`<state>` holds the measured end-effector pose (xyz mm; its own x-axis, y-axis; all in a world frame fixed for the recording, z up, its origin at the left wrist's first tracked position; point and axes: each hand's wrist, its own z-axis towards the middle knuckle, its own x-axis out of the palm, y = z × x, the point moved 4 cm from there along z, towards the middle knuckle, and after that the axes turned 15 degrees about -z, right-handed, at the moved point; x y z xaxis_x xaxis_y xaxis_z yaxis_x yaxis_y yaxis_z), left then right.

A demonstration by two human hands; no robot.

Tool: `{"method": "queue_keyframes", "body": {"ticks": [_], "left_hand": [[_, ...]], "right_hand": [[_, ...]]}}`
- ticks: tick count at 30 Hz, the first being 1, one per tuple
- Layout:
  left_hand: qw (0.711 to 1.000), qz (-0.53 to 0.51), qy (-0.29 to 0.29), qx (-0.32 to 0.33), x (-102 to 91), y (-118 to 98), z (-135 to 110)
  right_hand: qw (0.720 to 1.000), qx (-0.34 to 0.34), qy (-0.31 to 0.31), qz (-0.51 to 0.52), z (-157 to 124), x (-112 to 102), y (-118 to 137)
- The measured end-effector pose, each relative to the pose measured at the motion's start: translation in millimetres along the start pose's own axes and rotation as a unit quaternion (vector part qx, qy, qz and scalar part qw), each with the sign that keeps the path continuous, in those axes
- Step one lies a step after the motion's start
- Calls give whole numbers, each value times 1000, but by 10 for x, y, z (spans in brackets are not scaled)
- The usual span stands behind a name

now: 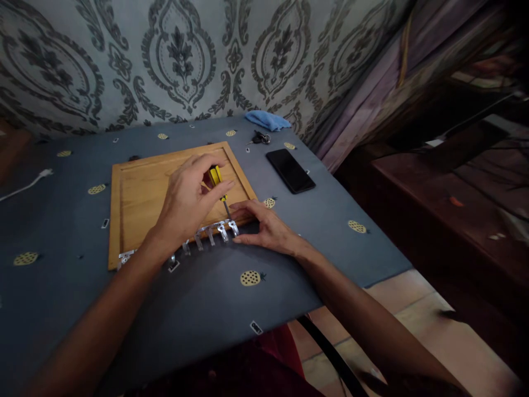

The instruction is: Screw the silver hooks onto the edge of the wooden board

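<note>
A yellow-and-black screwdriver is in my left hand, gripped by the handle. Its shaft slants down, with the tip at the right end of a silver metal hook rail. That rail lies along the near edge of a wooden framed board, its several hooks pointing toward me. Thumb and fingers of my right hand close around the rail's right end, beside the screwdriver tip. My left wrist and forearm hide part of the rail and board.
A black phone lies right of the board, with keys and a blue cloth behind it. A white cable is at the left of the blue tablecloth. Patterned fabric rises behind the table.
</note>
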<state>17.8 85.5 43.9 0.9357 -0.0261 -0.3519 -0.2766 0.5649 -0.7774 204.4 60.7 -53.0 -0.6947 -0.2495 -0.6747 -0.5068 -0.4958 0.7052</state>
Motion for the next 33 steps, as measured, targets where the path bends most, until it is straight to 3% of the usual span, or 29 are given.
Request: {"method": "queue_keyframes", "body": {"ticks": [5, 11, 17, 26, 33], "left_hand": [[1000, 4, -9, 11, 15, -14, -12], [998, -38, 36, -22, 7, 29, 7], [1000, 13, 10, 2, 13, -45, -5], [998, -42, 36, -24, 13, 43, 3], [1000, -2, 3, 6, 39, -38, -22]], "right_hand": [[1000, 3, 1, 11, -1, 0, 1], [1000, 8, 4, 11, -6, -1, -1], [1000, 7, 6, 6, 0, -9, 10], [1000, 5, 6, -10, 1, -14, 22], [1000, 9, 8, 4, 6, -6, 13]]}}
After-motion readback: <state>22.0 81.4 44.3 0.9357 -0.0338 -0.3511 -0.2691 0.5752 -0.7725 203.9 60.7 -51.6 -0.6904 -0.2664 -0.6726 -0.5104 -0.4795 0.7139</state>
